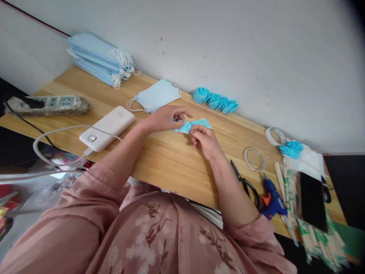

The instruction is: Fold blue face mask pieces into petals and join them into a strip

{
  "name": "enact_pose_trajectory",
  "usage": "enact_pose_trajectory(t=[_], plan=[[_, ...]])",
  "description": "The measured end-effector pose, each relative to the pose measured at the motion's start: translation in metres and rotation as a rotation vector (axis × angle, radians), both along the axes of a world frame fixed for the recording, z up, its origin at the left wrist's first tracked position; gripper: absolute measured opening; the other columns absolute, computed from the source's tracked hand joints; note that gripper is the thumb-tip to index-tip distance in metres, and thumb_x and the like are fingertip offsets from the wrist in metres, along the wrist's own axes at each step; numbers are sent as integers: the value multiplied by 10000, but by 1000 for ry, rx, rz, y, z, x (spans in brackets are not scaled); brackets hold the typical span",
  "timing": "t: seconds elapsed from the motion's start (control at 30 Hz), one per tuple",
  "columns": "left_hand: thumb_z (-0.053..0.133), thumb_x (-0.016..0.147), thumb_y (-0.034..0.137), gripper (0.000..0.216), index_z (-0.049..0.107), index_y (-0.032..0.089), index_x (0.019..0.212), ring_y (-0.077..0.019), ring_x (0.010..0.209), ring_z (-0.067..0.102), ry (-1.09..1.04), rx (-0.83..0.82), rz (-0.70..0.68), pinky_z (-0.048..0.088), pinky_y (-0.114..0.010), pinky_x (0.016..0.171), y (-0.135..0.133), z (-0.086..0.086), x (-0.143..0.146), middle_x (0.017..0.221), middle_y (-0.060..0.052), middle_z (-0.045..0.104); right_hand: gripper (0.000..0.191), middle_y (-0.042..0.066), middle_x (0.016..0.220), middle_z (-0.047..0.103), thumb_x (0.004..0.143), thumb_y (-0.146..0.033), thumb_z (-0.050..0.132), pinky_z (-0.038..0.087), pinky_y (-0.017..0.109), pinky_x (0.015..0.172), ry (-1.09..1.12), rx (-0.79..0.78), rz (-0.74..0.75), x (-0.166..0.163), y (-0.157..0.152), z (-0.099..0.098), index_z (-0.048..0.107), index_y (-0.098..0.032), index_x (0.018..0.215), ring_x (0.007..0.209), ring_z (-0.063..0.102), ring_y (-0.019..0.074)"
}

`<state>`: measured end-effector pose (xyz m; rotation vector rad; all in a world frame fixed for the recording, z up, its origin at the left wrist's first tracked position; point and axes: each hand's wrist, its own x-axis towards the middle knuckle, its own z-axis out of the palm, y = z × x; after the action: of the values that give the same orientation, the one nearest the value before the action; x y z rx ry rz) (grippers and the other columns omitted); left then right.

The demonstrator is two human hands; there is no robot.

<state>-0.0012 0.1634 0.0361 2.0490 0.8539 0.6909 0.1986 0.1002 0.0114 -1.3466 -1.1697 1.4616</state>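
Observation:
A bright blue pleated strip [201,122] lies low over the table between my two hands. Its left part is gathered into folds, and its right part runs flat. My left hand [168,117] is curled round the left end, with the index finger lifted and blue showing under the fingers. With fingertips pinched together, my right hand [205,141] grips the strip's near edge. Just behind my left hand lies a light blue face mask [158,95] with white ear loops. Against the wall sit several blue ruffled flowers [215,101] in a row.
A stack of face masks [95,57] stands back left, near a power strip [54,105] and a white power bank [107,128] with a cable. To the right are tape rolls [254,159], scissors [242,179], a blue glue gun [272,199], wrapped sticks [321,239] and a phone [312,201].

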Motion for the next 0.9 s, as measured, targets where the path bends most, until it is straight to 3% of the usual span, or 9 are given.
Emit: enact_pose_trajectory(t=[0.13,0.3,0.43,0.6,0.67,0.8,0.9], plan=[[561,756,243,366,675,164,1094,-122,747,590,-13,17,-1,434,-239,682,1,-3,0,839,-19,685,248,-42,635,575,751,-409,677,471,203,474,57,-39,55,6,1,2,632,-206,885,535,489,83],[571,763,249,385,664,173,1129,-122,757,606,-15,-4,-25,438,-233,690,0,0,0,862,-16,700,525,-10,898,653,710,-440,748,558,247,640,86,22,-13,1,3,6,580,-281,1182,803,616,136],[581,768,247,394,669,194,1149,-130,783,628,3,-4,-48,449,-235,721,-2,2,2,851,-4,706,563,-39,834,642,675,-344,785,547,288,748,99,69,12,-13,3,5,557,-309,1189,812,624,142],[590,772,229,374,675,195,1135,-141,819,651,-7,1,-56,472,-245,763,-6,3,6,867,-11,728,521,-45,775,621,681,-280,745,525,303,732,12,113,-27,-24,4,1,551,-295,1164,748,601,144],[598,799,262,354,671,193,1138,-151,867,658,-45,12,-13,481,-252,793,-5,6,4,924,-26,736,532,-46,755,595,683,-255,708,520,303,718,-23,129,-68,-23,4,2,550,-288,1190,722,583,144],[564,880,387,353,650,165,1142,-173,968,653,-165,55,232,486,-269,852,3,7,-7,1026,-70,725,546,-37,806,575,664,-239,654,524,306,721,-44,150,-136,-15,3,6,559,-275,1201,742,571,145],[485,920,489,419,650,143,1089,-179,922,655,-103,39,258,490,-285,837,11,-1,-12,985,-77,723,538,-34,834,578,661,-254,629,526,326,743,-61,184,-146,-8,3,7,558,-277,1194,748,570,148]])
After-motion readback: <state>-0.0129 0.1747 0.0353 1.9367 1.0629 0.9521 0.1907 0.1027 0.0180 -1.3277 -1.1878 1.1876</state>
